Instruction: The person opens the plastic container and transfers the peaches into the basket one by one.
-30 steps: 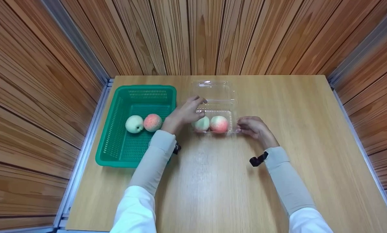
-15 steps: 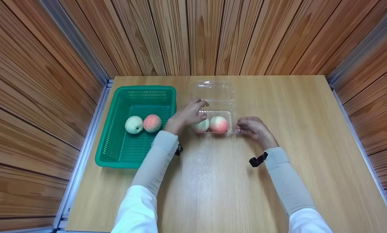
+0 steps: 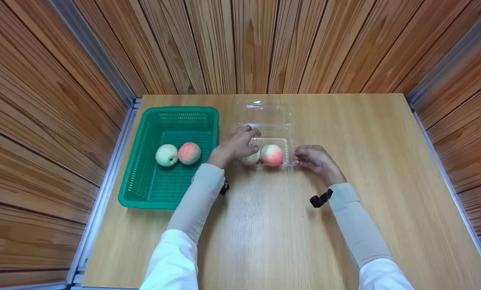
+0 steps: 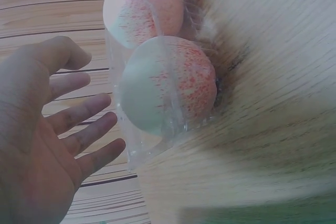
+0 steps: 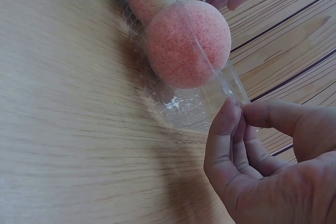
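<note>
My two hands work at a clear plastic container (image 3: 270,141) that lies on the bench (image 3: 256,233), near its middle and towards the far edge, with its lid (image 3: 264,114) folded back towards the plank wall (image 3: 256,48). My right hand (image 3: 316,159) is at the near right corner, thumb and fingertips brought together to pinch the thin plastic edge. My left hand (image 3: 238,146) is over the left side, its fingers loosely spread with nothing between them; the left wrist view shows them just beside the side of the container, and I cannot tell whether any fingertip touches it. Two peaches sit side by side in the near part: the right-hand peach (image 3: 271,155), pale at the top and pink-red lower down, and the left-hand peach (image 3: 251,158), pale green and red, partly hidden by my left hand from above. To my left, just beside the container, is a green basket (image 3: 168,185) with slotted walls. Inside it a pale peach (image 3: 166,155) and a reddish peach (image 3: 189,153) lie next to each other. My arms are in white sleeves (image 3: 172,259) with greyish lower parts, and a small black camera (image 3: 321,198) juts from my right wrist.
</note>
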Action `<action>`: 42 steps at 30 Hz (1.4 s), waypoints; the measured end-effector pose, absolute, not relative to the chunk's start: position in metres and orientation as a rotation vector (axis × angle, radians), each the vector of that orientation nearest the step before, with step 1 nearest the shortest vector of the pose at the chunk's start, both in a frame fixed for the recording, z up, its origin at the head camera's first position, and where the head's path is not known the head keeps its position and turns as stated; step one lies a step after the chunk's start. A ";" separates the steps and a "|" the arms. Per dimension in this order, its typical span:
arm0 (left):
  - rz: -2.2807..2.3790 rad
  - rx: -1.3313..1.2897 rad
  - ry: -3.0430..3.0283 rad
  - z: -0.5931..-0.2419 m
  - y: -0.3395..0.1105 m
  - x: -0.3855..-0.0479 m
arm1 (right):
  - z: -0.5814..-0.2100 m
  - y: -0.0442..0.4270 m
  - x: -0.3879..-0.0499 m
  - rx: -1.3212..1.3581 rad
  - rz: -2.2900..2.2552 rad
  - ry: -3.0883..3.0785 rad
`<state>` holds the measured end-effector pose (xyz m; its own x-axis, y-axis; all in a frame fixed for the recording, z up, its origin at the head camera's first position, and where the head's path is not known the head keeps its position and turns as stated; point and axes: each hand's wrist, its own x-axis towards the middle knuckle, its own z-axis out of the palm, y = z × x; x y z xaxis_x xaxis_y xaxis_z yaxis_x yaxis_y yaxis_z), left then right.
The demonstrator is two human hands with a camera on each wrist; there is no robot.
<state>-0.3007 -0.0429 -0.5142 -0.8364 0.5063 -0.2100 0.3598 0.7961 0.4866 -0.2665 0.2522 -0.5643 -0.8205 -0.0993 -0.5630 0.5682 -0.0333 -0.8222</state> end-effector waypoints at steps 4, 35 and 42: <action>0.603 0.631 2.634 -0.516 -0.041 -0.300 | -0.564 0.253 -0.266 0.499 -1.904 1.779; 0.547 0.637 2.656 -0.536 -0.038 -0.291 | -0.568 0.253 -0.267 0.445 -1.924 1.777; 0.508 0.616 2.656 -0.540 -0.037 -0.290 | -0.568 0.253 -0.268 0.458 -1.923 1.779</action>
<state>-0.2904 -0.0372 -0.5403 -0.8376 0.4770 -0.2663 0.3452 0.8399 0.4188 -0.2680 0.2534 -0.5684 -0.8301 -0.1184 -0.5448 0.5524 -0.0422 -0.8325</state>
